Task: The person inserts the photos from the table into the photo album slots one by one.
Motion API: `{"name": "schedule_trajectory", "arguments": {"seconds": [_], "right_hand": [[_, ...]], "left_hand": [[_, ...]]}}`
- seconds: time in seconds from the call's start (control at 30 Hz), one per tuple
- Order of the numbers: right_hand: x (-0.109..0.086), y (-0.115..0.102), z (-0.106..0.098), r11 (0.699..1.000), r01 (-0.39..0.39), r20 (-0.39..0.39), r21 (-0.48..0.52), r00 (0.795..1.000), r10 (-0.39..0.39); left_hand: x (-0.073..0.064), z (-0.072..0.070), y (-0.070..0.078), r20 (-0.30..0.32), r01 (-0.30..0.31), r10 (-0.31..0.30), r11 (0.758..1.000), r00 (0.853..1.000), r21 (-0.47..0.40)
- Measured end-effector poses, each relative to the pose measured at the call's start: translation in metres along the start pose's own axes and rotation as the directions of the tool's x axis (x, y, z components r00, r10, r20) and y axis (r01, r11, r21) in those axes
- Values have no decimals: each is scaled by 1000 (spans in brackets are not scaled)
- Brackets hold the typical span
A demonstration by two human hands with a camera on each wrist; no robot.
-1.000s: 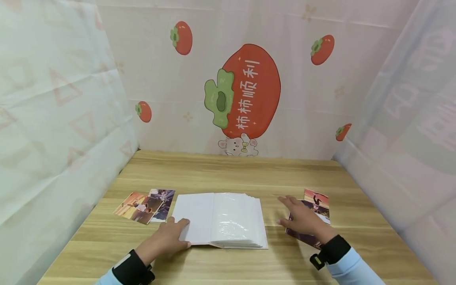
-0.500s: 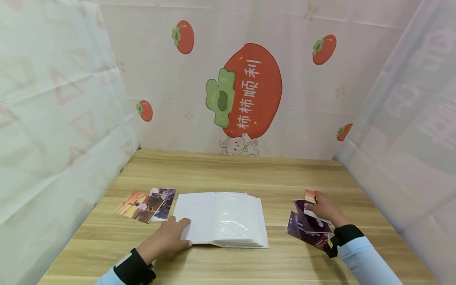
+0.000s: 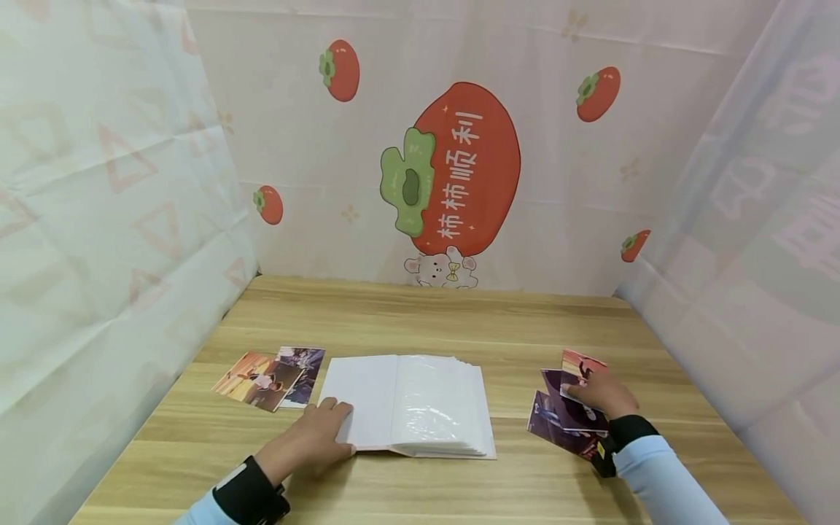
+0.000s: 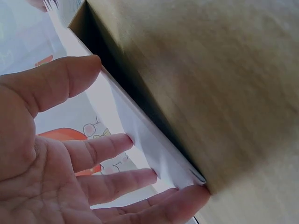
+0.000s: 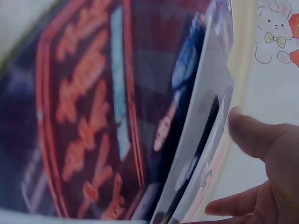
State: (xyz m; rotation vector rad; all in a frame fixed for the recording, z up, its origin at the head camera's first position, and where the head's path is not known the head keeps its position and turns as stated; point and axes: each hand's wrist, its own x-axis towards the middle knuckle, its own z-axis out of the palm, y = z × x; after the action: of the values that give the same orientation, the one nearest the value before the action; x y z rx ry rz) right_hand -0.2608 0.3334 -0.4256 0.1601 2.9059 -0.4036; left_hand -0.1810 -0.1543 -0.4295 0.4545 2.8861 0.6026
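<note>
A white photo album (image 3: 361,397) lies open on the wooden table, with clear plastic pockets (image 3: 429,401) on its right side. My left hand (image 3: 315,434) rests at the near left corner of its left page. In the left wrist view, the fingers (image 4: 105,149) of that hand are spread nearly straight along the album's edge. On the right, several photos (image 3: 547,423) overlap. My right hand (image 3: 607,394) touches the orange-topped upper photo (image 3: 580,359). In the right wrist view its thumb (image 5: 250,135) and a finger stand apart beside the photo edges; the other fingers are out of sight.
Two overlapping photos (image 3: 262,379) lie on the table (image 3: 420,313) left of the album. White printed cloth (image 3: 295,131) hangs behind the table and along both sides.
My right hand has moved right from the near photos to the orange-topped upper one, then shifted slightly nearer. My left hand stays at the album's corner.
</note>
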Motion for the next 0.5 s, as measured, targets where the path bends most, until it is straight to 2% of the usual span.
{"name": "schedule_trajectory", "arguments": {"seconds": [0.17, 0.27, 0.4, 0.5], "right_hand": [[2, -2, 2, 997, -69, 3, 27, 998, 69], [3, 0, 2, 997, -65, 0, 33, 998, 65], [5, 5, 2, 999, -23, -13, 35, 1000, 23], [7, 9, 1, 998, -34, -13, 56, 999, 35]], "left_hand": [[1, 1, -1, -7, -28, 27, 1000, 1000, -13], [2, 2, -3, -15, -45, 45, 999, 999, -15], [4, 3, -5, -27, -71, 70, 997, 997, -5], [5, 3, -6, -28, -73, 73, 997, 997, -4]]}}
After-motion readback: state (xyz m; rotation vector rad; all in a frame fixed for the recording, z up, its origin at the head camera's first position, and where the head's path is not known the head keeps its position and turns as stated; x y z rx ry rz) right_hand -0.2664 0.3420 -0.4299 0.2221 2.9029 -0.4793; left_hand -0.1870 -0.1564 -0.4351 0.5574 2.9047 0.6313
